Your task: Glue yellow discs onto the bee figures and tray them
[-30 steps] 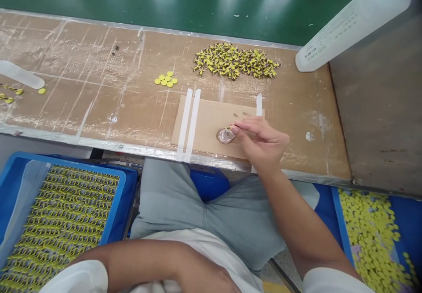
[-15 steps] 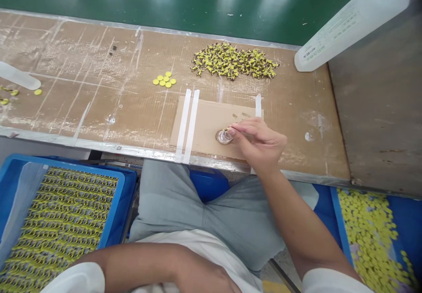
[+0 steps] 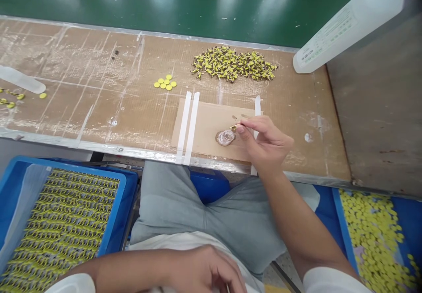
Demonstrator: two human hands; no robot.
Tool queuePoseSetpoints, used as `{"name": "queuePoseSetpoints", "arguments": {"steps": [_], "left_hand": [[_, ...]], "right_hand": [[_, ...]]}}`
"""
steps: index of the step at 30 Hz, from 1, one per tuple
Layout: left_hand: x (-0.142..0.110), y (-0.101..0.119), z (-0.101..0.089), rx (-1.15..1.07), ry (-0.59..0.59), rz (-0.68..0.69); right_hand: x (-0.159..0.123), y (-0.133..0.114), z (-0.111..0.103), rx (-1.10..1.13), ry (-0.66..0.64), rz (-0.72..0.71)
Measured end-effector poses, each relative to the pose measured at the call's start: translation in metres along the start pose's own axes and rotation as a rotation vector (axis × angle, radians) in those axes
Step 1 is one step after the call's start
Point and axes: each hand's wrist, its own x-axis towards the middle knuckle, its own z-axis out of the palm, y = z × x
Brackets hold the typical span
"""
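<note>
Between thumb and fingertips, my right hand (image 3: pixel 268 146) pinches a small yellow-and-dark piece (image 3: pixel 234 128). It is held just above and to the right of a round patch of whitish, glossy paste (image 3: pixel 226 137) on a cardboard sheet (image 3: pixel 211 117). My left hand (image 3: pixel 211 269) rests in front of my body at the bottom edge, its fingers loosely bent and apart, partly cut off by the frame. Beyond the cardboard lies a heap of small yellow-and-brown pieces (image 3: pixel 231 63). Several flat yellow discs (image 3: pixel 164 83) lie to its left.
White tape strips (image 3: pixel 187 128) cross the cardboard. A white bottle (image 3: pixel 346 27) leans at the right, near a brown panel (image 3: pixel 379 99). A blue tray (image 3: pixel 122 196) with rows of yellow pieces is lower left; yellow discs (image 3: pixel 376 236) fill a tray lower right.
My right hand has moved slightly right, lifting the small piece away from the paste. My left hand has shifted, and its fingers show more.
</note>
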Motion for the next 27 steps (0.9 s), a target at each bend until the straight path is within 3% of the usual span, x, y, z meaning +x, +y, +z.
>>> {"name": "queuePoseSetpoints", "arguments": {"steps": [4,8,11,14,19,27], "left_hand": [[0.012,0.037,-0.013,-0.348,0.331,0.041],[0.019,0.074,-0.039,-0.322,0.614,0.278],[0.021,0.095,-0.054,-0.274,0.762,0.422],[0.024,0.106,-0.064,-0.261,0.852,0.482],[0.028,0.106,-0.074,-0.285,0.934,0.476],[0.024,0.105,-0.078,-0.291,0.985,0.431]], "right_hand": [[0.003,0.003,-0.003,-0.147,-0.042,-0.140],[0.003,0.005,-0.003,-0.211,-0.107,-0.201],[0.003,0.004,-0.003,-0.213,-0.133,-0.222],[0.003,0.004,-0.003,-0.194,-0.153,-0.242],[0.004,0.005,-0.003,-0.187,-0.174,-0.251],[0.003,0.006,-0.002,-0.176,-0.188,-0.255]]}}
